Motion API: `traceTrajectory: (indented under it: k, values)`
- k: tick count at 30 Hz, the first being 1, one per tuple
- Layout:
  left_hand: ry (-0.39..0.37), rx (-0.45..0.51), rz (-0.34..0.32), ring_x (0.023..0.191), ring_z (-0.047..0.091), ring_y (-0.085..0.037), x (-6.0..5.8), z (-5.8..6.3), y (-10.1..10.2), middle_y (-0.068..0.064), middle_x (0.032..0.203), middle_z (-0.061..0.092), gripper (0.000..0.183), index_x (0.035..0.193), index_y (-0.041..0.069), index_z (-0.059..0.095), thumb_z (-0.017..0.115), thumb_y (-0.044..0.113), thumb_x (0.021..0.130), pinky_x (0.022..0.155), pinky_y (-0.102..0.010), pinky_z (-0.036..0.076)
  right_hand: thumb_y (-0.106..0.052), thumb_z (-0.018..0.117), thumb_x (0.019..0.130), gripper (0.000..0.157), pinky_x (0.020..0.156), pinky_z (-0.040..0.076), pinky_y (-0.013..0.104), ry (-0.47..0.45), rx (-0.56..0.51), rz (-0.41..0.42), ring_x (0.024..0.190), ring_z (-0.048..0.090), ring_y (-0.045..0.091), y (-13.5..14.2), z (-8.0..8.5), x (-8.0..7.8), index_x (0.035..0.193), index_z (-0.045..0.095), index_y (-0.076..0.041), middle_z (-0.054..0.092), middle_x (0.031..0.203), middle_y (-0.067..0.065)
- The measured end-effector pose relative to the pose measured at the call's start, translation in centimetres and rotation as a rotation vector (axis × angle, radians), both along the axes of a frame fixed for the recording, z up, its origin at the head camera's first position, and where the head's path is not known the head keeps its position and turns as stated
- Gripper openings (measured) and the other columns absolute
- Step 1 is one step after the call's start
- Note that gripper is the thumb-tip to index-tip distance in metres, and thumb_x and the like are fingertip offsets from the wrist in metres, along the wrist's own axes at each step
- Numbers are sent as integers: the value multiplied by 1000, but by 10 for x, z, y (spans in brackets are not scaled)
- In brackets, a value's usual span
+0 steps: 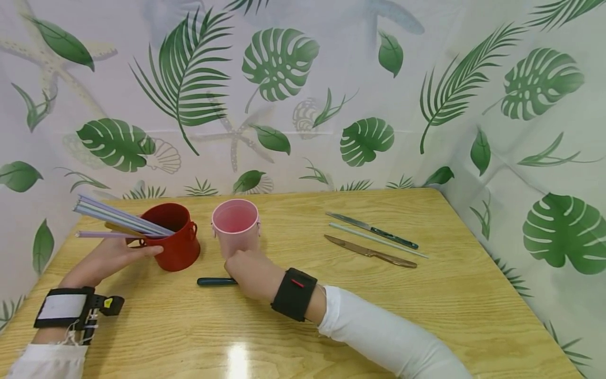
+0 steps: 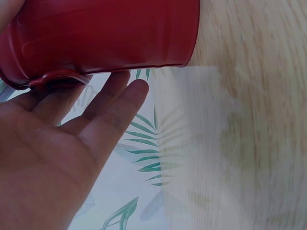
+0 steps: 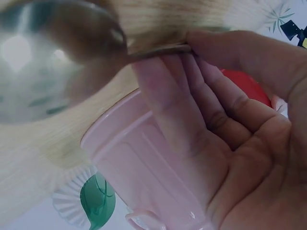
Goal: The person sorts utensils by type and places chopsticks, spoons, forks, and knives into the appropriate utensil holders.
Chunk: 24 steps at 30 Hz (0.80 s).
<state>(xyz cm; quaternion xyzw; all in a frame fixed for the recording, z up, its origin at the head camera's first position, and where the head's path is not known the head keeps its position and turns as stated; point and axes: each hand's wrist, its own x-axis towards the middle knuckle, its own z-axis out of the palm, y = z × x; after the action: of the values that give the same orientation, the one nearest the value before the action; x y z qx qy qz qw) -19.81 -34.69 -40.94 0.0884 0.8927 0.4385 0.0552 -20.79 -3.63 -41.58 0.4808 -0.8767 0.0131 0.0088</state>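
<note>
A red bucket (image 1: 177, 250) stands at the left of the table, holding several pale purple and greenish straws (image 1: 125, 218) and a brownish stick-like piece. My left hand (image 1: 111, 258) holds its left side, thumb in front and fingers beyond the small side handle (image 2: 60, 76). My right hand (image 1: 255, 273) is just in front of a pink bucket (image 1: 235, 239). Between thumb and fingers it pinches the neck of a spoon, whose shiny metal bowl (image 3: 62, 62) shows in the right wrist view. A dark handle (image 1: 216, 281) sticks out left of that hand.
On the right of the wooden table (image 1: 303, 337) lie a green-handled knife (image 1: 371, 230), a pale green straw (image 1: 379, 240) and a copper-coloured knife (image 1: 371, 251), roughly parallel. A leaf-patterned cloth (image 1: 293, 116) hangs behind and along the sides.
</note>
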Motion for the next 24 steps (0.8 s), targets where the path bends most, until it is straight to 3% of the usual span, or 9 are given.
traceTrajectory:
  k: [12,24]
  values:
    - [1,-4,4,130,35,-50,0,0,0,-33,146,39,79,149,-3,29,67,35,92,101,-81,22,-7,77,80,8,75,55,26,-89,-108,-31,69,58,9,-1,25,-2,85,73,-13,70,75,-4]
    - [-21,-18,16,132,32,-50,1,0,0,-33,145,39,77,148,-3,31,65,38,93,101,-80,22,-5,75,81,11,66,53,21,-180,-282,-40,66,55,9,2,64,-1,87,69,-11,65,72,-4]
